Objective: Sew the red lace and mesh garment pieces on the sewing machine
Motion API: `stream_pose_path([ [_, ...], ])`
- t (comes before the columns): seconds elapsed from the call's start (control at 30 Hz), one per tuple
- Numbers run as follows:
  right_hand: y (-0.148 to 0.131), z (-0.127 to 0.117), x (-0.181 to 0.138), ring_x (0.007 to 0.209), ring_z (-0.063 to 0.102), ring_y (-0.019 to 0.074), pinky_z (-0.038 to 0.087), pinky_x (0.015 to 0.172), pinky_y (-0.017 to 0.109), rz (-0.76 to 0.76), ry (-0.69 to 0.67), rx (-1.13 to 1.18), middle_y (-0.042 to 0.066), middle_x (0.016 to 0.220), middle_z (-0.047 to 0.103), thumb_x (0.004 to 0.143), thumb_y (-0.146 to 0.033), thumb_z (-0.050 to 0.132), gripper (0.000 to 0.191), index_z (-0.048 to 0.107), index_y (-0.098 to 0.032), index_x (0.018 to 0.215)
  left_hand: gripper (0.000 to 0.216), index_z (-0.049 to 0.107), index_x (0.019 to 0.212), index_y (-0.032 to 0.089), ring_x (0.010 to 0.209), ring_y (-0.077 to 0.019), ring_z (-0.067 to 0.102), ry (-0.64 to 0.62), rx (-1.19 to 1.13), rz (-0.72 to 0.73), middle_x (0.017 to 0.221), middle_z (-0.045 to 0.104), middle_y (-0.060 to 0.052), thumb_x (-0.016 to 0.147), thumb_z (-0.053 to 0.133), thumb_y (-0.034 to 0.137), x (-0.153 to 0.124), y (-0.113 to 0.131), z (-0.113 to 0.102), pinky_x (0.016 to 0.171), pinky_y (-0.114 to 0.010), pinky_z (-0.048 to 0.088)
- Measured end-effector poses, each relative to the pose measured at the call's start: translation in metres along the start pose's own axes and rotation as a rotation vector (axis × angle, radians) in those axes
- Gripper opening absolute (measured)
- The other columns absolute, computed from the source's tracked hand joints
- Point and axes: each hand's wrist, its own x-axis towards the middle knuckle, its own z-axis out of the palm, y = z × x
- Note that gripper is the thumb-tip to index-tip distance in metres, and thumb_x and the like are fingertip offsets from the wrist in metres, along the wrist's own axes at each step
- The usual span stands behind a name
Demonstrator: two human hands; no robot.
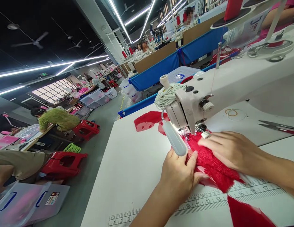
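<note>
A piece of red lace fabric [214, 167] lies on the white table [128, 170] under the needle of a white sewing machine [232, 85]. My left hand [178, 176] presses on the near left edge of the lace, thumb and fingers pinching the fabric. My right hand [228, 149] lies flat on the lace to the right of the needle, fingers stretched toward the presser foot. A white lamp [174, 138] hangs over the left hand. More red fabric [149, 120] trails behind the machine, and another red piece [246, 214] lies near the front edge.
A printed ruler [208, 200] runs along the table front. Scissors [278, 127] lie at the right. A coil of white cord [168, 94] sits on the machine head. To the left is an aisle with red stools [63, 162], plastic bins [26, 203] and other people at tables.
</note>
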Motion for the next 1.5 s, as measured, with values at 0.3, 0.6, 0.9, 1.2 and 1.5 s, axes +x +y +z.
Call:
stream_pose_path([
  [0.3, 0.002, 0.005, 0.001, 0.062, 0.064, 0.0189, 0.047, 0.05, 0.031, 0.355, -0.086, 0.102, 0.004, 0.085, 0.067, 0.092, -0.036, 0.054, 0.02, 0.051, -0.025, 0.075, 0.06, 0.071, 0.121, 0.011, 0.084, -0.0246, 0.062, -0.002, 0.002, -0.009, 0.113, 0.072, -0.018, 0.103, 0.041, 0.059, 0.001, 0.001, -0.002, 0.072, -0.038, 0.056],
  [0.6, -0.018, -0.005, 0.026, 0.064, 0.068, 0.024, 0.053, 0.056, 0.034, 0.936, -0.181, 0.854, 0.003, 0.077, 0.07, 0.08, -0.047, 0.061, 0.032, 0.049, -0.025, 0.1, 0.059, 0.072, 0.121, 0.012, 0.085, -0.0245, 0.062, 0.024, 0.02, -0.002, 0.111, 0.073, -0.018, 0.103, 0.042, 0.059, 0.001, 0.001, -0.001, 0.072, -0.036, 0.055],
  [0.9, -0.01, -0.002, 0.008, 0.055, 0.055, 0.0165, 0.038, 0.053, 0.028, 0.433, -0.173, 0.183, 0.001, 0.078, 0.061, 0.098, -0.028, 0.037, 0.019, 0.056, -0.027, 0.095, 0.059, 0.074, 0.118, 0.013, 0.08, -0.0236, 0.062, 0.048, 0.038, 0.012, 0.106, 0.075, -0.015, 0.103, 0.042, 0.059, 0.003, 0.001, -0.002, 0.074, -0.036, 0.054],
  [1.2, -0.008, 0.009, 0.002, 0.059, 0.06, 0.0183, 0.032, 0.049, 0.029, 0.228, -0.258, -0.196, 0.005, 0.103, 0.069, 0.101, -0.027, 0.039, 0.038, 0.073, -0.038, 0.112, 0.055, 0.073, 0.119, 0.014, 0.081, -0.0228, 0.061, 0.027, 0.051, 0.002, 0.109, 0.074, -0.015, 0.103, 0.044, 0.058, 0.003, 0.002, -0.004, 0.072, -0.035, 0.053],
  [1.5, -0.003, 0.011, -0.003, 0.055, 0.057, 0.0172, 0.027, 0.049, 0.029, 0.079, -0.169, -0.315, 0.004, 0.097, 0.067, 0.093, -0.021, 0.049, 0.043, 0.07, -0.042, 0.123, 0.056, 0.07, 0.126, 0.014, 0.087, -0.0251, 0.063, -0.018, 0.088, 0.011, 0.115, 0.072, -0.017, 0.102, 0.047, 0.059, -0.001, 0.002, -0.001, 0.077, -0.038, 0.054],
])
